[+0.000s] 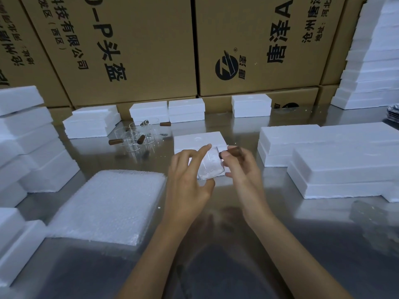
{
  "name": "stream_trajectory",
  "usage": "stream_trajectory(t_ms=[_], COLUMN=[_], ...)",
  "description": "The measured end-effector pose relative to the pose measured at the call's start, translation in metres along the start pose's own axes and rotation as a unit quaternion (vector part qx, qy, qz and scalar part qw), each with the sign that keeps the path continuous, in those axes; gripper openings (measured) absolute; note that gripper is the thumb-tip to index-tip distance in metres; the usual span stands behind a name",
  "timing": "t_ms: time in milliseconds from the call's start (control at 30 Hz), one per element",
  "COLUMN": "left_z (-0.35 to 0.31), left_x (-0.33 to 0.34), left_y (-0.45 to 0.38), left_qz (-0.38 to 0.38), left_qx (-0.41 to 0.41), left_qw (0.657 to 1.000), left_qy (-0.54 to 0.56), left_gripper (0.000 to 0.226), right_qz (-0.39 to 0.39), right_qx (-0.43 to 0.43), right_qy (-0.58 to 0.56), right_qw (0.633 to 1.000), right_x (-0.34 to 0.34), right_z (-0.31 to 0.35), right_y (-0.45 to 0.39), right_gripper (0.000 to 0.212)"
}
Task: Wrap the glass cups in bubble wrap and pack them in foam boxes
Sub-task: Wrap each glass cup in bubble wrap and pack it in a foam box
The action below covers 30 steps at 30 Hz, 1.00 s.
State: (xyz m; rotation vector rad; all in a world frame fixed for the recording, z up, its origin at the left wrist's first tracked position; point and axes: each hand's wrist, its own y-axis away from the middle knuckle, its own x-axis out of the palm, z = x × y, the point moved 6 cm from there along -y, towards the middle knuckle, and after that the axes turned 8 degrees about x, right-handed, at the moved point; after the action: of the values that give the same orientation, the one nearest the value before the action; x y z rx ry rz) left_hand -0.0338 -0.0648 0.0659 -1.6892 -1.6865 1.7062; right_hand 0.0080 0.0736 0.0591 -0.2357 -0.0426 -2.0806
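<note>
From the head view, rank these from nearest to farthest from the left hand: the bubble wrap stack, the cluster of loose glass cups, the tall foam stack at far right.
From the left hand:
1. Bubble wrap stack, just to its left.
2. Loose glass cups, farther back on the left.
3. Tall foam stack, far back on the right.

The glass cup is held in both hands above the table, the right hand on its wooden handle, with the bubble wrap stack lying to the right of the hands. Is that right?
Not quite. The head view shows the bubble wrap stack lying to the left of the hands, not the right. The rest holds: the glass cup is held above the table by the left hand and right hand, the right on its wooden handle.
</note>
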Motion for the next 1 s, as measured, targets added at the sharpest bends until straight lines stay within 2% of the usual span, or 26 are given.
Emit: stream_trajectory(t_ms=[100,200,267,333,433,500,600,767,1000], left_z=[-0.005,-0.013,-0.015,-0.011,0.003,0.012,0.022,0.026,0.025], left_x=[-0.001,0.000,0.001,0.004,0.012,0.017,0.020,0.017,0.010], left_y=[0.000,-0.002,-0.002,-0.002,0.000,0.003,0.005,0.003,0.000], left_qz=[0.002,0.008,0.015,0.041,0.091,0.103,0.095,0.061,0.037], left_qx=[0.037,0.104,0.119,0.092,0.002,-0.054,-0.110,-0.127,-0.121], left_qw=[0.998,0.989,0.985,0.989,0.996,0.989,0.980,0.978,0.981], left_qy=[-0.051,-0.107,-0.126,-0.112,0.011,0.091,0.133,0.152,0.144], left_gripper=[0.076,0.077,0.082,0.090,0.101,0.102,0.095,0.077,0.079], right_qz=[-0.043,-0.047,-0.037,-0.036,-0.040,-0.039,-0.031,0.000,0.043], right_qx=[-0.048,-0.031,-0.011,-0.004,0.006,0.008,-0.002,-0.040,-0.046], right_qy=[0.029,0.028,0.025,0.021,0.009,0.001,-0.001,0.015,0.003], right_qw=[0.998,0.998,0.999,0.999,0.999,0.999,1.000,0.999,0.998], right_x=[-0.008,-0.014,-0.016,-0.018,-0.019,-0.020,-0.019,-0.013,-0.009], right_z=[0.008,0.005,0.000,-0.003,-0.008,-0.010,-0.010,-0.006,-0.003], right_y=[-0.003,-0.008,-0.012,-0.014,-0.017,-0.018,-0.019,-0.017,-0.014], right_gripper=[0.016,0.018,0.019,0.019,0.018,0.016,0.013,0.011,0.008])
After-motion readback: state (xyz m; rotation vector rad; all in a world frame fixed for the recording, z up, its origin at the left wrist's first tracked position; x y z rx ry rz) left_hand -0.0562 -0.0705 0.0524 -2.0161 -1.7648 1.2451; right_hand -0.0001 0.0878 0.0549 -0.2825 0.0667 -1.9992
